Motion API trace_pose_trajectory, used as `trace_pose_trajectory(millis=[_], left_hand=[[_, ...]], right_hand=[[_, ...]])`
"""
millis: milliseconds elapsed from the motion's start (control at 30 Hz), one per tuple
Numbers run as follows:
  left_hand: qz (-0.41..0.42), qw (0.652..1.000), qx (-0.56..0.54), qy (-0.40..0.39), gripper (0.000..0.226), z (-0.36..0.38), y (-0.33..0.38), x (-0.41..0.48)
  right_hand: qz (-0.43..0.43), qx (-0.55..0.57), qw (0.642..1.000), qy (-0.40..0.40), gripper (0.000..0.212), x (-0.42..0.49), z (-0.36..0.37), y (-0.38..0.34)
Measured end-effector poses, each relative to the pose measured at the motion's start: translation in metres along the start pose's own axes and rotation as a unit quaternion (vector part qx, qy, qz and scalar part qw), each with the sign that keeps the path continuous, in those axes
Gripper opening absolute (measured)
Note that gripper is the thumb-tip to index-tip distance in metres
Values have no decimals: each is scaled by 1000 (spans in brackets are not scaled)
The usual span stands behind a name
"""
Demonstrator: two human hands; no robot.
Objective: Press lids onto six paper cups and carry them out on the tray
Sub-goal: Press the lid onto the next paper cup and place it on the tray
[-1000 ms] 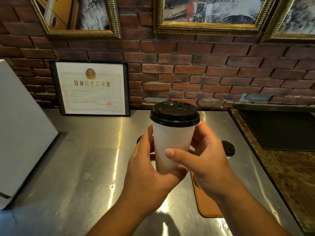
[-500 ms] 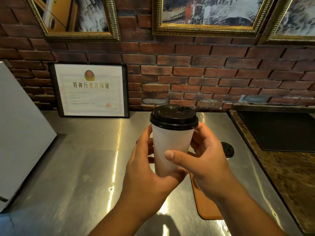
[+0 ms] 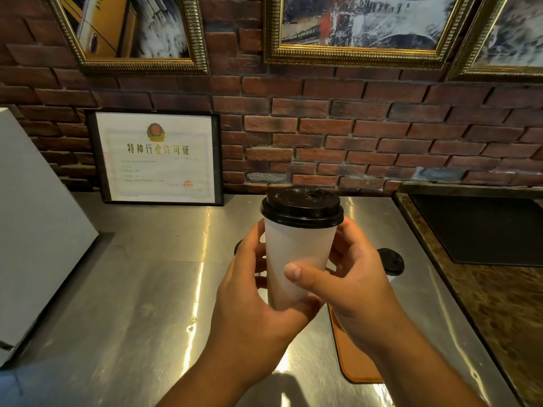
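Note:
A white paper cup [image 3: 296,259] with a black lid [image 3: 302,207] on it is held upright above the steel counter [image 3: 132,289]. My left hand [image 3: 252,301] grips the cup's lower left side. My right hand [image 3: 355,286] wraps the right side, thumb across the front. Behind my right hand another black lidded cup [image 3: 392,261] shows in part. An orange-brown tray [image 3: 352,359] lies on the counter under my right wrist, mostly hidden. A dark lid edge [image 3: 238,248] peeks out left of my left hand.
A white box [image 3: 35,224] stands at the left. A framed certificate [image 3: 158,157] leans on the brick wall [image 3: 352,136]. To the right, a stone counter [image 3: 499,304] holds a dark sunken panel [image 3: 482,227]. Gold-framed pictures [image 3: 361,27] hang above.
The view has drifted slightly. Both hands keep the same grip on the lidded cup, which stays at about the same height.

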State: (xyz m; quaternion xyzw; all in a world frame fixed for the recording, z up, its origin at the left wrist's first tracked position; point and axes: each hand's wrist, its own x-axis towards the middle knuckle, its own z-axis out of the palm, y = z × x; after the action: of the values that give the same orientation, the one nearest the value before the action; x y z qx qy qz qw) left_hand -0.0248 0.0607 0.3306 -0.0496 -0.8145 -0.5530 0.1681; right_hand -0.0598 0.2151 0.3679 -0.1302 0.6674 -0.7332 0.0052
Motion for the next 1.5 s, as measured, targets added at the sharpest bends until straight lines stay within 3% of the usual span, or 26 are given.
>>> trace_pose_trajectory(millis=[200, 767, 933, 1500], left_hand=[[1, 1000, 4, -7, 110, -1, 3, 0], [-10, 1000, 6, 19, 108, 7, -4, 1], [-6, 1000, 8, 22, 107, 6, -5, 0], [18, 999, 21, 30, 102, 8, 3, -2]], right_hand=[[-7, 7, 1000, -1, 76, -1, -2, -1], [-1, -53, 999, 2, 95, -4, 0, 0], [-3, -52, 998, -24, 91, -3, -3, -2], [-24, -60, 998, -4, 90, -4, -8, 3]])
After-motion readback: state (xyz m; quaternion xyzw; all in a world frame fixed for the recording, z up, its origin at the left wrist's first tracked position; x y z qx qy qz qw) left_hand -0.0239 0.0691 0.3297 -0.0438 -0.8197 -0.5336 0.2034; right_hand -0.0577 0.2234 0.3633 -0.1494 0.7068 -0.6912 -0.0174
